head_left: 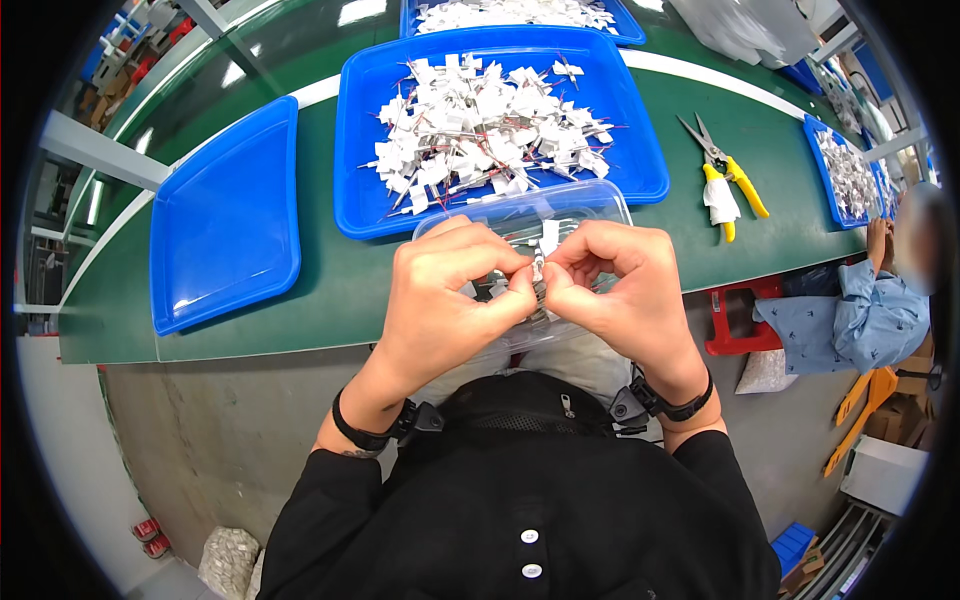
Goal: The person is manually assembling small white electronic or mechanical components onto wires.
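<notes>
Both hands meet over a clear plastic box at the green tabletop's near edge: the left hand and right hand pinch one small metal part between closed fingertips. Behind sits a blue tray of white tagged pieces.

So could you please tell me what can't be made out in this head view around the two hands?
- Small part pinched between left hand and right hand: too small, mostly covered by the fingers.
- Clear plastic tray: contents hidden behind both hands.
- White tagged pieces in the blue tray: too small to tell apart.
- Far blue tray: cut off by the top edge.
</notes>
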Demonstrator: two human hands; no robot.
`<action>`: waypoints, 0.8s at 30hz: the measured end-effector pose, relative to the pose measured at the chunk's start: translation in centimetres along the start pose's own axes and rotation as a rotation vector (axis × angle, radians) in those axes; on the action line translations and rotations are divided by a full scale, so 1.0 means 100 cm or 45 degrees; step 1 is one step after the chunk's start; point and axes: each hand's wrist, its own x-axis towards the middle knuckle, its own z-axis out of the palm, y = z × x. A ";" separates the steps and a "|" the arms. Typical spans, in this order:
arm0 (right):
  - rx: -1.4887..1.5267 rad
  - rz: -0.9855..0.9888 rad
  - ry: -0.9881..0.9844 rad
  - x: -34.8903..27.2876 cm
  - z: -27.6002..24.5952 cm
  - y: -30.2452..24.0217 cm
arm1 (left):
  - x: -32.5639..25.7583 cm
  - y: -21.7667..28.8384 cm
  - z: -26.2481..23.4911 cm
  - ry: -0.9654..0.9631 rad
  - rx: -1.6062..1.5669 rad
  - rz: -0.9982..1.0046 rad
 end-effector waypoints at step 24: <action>-0.209 -0.332 0.008 0.004 -0.008 0.003 | 0.004 0.001 -0.001 -0.216 -0.086 -0.061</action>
